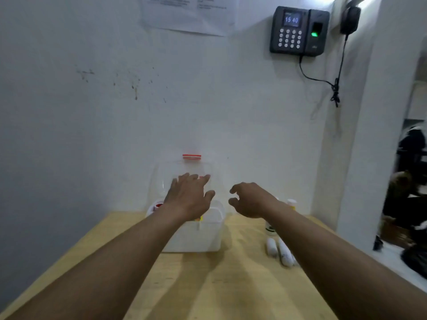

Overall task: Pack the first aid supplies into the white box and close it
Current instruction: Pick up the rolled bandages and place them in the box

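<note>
While both bare arms are stretched forward over the wooden table (208,285), the white box (196,236) is seen standing near the table's far edge, close to the wall (115,112), with its clear lid (161,179) raised upright behind it and a red-and-white latch (191,157) showing at the lid's top edge. The left hand (189,199) is held above the open box with its fingers spread and nothing gripped, its fingertips set in front of the lid; whether they touch it cannot be told. The right hand (250,199) is held just to the right of the box, its fingers loosely curled and apart, with nothing pinched between them. A red item (159,205) is glimpsed inside the box at its left side, partly hidden by the left wrist. To the right of the box, on the table, two white tubes (278,250) are laid side by side, and a white bottle (291,203) is partly hidden behind the right forearm. A keypad device (299,31) with a lit screen is mounted high on the wall.
</note>
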`<state>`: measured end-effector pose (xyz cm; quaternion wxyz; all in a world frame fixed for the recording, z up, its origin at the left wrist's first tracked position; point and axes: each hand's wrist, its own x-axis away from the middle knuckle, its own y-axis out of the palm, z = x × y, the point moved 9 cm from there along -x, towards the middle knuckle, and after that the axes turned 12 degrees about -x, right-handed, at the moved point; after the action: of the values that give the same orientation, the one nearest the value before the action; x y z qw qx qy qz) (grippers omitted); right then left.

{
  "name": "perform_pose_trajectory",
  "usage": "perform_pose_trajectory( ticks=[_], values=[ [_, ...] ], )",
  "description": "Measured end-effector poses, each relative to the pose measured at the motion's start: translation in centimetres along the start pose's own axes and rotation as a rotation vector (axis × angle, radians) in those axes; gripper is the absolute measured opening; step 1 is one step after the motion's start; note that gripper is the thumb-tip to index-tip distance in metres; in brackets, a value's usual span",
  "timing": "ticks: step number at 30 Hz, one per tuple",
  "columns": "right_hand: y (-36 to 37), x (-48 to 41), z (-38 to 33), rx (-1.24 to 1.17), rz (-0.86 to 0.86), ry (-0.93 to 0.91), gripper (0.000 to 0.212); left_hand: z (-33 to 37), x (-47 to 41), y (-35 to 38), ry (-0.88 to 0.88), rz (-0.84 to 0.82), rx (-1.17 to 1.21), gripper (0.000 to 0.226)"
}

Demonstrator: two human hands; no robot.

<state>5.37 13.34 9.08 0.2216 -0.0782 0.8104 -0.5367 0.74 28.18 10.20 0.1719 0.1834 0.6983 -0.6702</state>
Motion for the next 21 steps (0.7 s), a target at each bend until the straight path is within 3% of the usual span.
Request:
perform_pose_trajectory(
  ticks=[10, 18, 21],
  values=[
    [-3.4, 7.6, 7.5, 0.004, 0.039, 0.193, 0.047, 11.3, 3.1, 1.8, 0.191, -0.058, 0.050, 0.059],
    [-0.5, 10.3, 11.8, 0.030, -0.024, 0.265, 0.037, 14.7, 5.1, 7.3, 0.263, -0.178, 0.000, 0.056],
    [0.6, 10.6, 12.7, 0.047, -0.042, 0.276, 0.044, 15.5, 5.1, 9.2, 0.280, -0.215, -0.014, 0.055]
  ],
)
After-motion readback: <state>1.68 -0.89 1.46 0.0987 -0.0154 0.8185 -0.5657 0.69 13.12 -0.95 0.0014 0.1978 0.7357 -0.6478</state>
